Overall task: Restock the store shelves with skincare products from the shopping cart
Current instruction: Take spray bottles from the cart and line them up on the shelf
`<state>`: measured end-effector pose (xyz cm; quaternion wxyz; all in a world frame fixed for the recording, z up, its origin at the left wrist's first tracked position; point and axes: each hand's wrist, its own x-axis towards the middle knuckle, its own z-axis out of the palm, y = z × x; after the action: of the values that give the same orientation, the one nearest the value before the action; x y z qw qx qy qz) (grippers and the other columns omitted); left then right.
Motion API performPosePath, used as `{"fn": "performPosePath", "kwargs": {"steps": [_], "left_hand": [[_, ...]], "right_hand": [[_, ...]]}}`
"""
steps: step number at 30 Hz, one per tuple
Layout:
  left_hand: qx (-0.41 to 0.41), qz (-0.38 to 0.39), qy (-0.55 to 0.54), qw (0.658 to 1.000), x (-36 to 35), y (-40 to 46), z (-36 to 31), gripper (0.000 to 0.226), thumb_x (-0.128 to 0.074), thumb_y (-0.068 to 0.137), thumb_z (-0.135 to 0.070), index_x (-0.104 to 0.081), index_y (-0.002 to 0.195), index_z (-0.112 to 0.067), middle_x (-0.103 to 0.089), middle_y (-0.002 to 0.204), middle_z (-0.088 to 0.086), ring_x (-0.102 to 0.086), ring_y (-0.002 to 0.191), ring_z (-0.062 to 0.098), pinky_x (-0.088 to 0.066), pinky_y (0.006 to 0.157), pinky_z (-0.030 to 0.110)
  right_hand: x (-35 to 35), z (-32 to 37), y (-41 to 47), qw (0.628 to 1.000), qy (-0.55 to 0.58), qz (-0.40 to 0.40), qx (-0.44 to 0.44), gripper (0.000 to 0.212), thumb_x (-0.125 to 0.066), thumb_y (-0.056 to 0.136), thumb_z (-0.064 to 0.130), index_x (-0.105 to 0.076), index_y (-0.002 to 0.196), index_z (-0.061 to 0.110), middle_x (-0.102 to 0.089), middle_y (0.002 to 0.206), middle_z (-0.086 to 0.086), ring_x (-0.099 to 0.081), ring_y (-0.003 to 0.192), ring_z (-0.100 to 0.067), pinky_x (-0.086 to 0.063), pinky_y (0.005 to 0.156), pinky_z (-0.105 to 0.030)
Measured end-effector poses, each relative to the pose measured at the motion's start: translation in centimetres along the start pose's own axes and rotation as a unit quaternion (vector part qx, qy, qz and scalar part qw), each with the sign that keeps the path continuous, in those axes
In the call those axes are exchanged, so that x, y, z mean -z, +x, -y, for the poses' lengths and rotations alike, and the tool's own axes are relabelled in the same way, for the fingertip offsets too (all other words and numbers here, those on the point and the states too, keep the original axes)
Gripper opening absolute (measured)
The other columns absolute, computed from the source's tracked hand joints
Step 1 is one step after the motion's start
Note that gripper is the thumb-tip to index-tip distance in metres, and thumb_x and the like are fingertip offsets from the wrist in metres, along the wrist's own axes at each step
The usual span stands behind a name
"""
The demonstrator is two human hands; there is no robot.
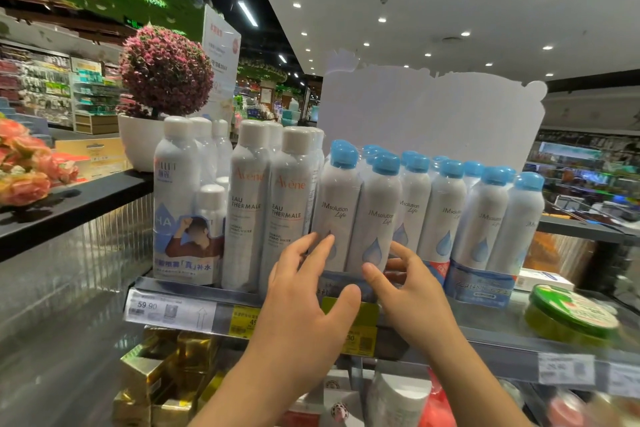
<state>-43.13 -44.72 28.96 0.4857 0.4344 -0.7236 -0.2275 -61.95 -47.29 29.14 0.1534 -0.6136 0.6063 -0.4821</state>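
A twin pack of white spray bottles with blue caps (pixel 356 208) stands at the front of the top shelf (pixel 221 293), wrapped in clear film. My left hand (pixel 304 288) lies against the pack's lower left side with fingers nearly straight. My right hand (pixel 405 282) touches its lower right side, fingers loosely bent around the base. More blue-capped bottles (pixel 485 218) stand in rows to the right. Tall white-capped spray bottles (pixel 266 204) stand just left of the pack. The shopping cart is out of view.
A wrapped bottle set with a printed blue sleeve (pixel 183 211) stands at the shelf's left end. A green round tin (pixel 571 315) sits at the right. Yellow price tags (pixel 360 333) hang on the shelf edge. Gold boxes (pixel 166 371) fill the shelf below. A potted pink flower ball (pixel 162 73) stands behind.
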Motion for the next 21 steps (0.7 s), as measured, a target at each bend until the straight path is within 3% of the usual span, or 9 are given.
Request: {"fn": "performPosePath", "kwargs": {"steps": [6,13,17,21], "left_hand": [[-0.042,-0.011,-0.055,0.998,0.5,-0.7,0.3,0.077,-0.041,0.079,-0.076,-0.033,0.152,-0.051,-0.023,0.146,-0.039,-0.03,0.142,-0.002,-0.042,0.115,0.039],[-0.097,0.029,-0.163,0.981,-0.4,-2.7,1.3,0.068,-0.055,0.081,-0.071,-0.045,0.144,-0.049,-0.037,0.141,-0.035,-0.04,0.14,0.004,-0.047,0.107,0.034],[-0.103,0.056,-0.234,0.965,-2.4,-4.2,1.9,0.065,-0.06,0.081,-0.065,-0.05,0.142,-0.045,-0.044,0.138,-0.028,-0.046,0.136,0.007,-0.048,0.1,0.03],[-0.103,0.084,-0.283,0.95,-4.7,-6.1,1.7,0.063,-0.06,0.082,-0.062,-0.052,0.141,-0.042,-0.047,0.135,-0.024,-0.049,0.131,0.006,-0.049,0.097,0.029]], "right_hand": [[0.5,-0.2,-2.1,0.996,-0.013,-0.082,-0.024,0.064,-0.069,0.088,0.057,-0.051,0.144,0.03,-0.066,0.117,0.012,-0.062,0.113,-0.008,-0.052,0.098,-0.036],[1.6,-0.4,-7.5,0.981,-0.123,-0.144,-0.032,0.054,-0.069,0.094,0.041,-0.052,0.143,0.026,-0.06,0.122,0.012,-0.056,0.115,-0.004,-0.042,0.094,-0.023],[2.5,-1.5,-11.8,0.968,-0.172,-0.177,-0.052,0.048,-0.07,0.093,0.037,-0.056,0.137,0.026,-0.058,0.118,0.014,-0.056,0.108,0.003,-0.036,0.087,0.0],[4.1,-3.5,-17.3,0.96,-0.185,-0.176,-0.115,0.045,-0.067,0.094,0.044,-0.058,0.134,0.026,-0.06,0.12,0.013,-0.056,0.108,0.005,-0.037,0.082,0.002]]}}
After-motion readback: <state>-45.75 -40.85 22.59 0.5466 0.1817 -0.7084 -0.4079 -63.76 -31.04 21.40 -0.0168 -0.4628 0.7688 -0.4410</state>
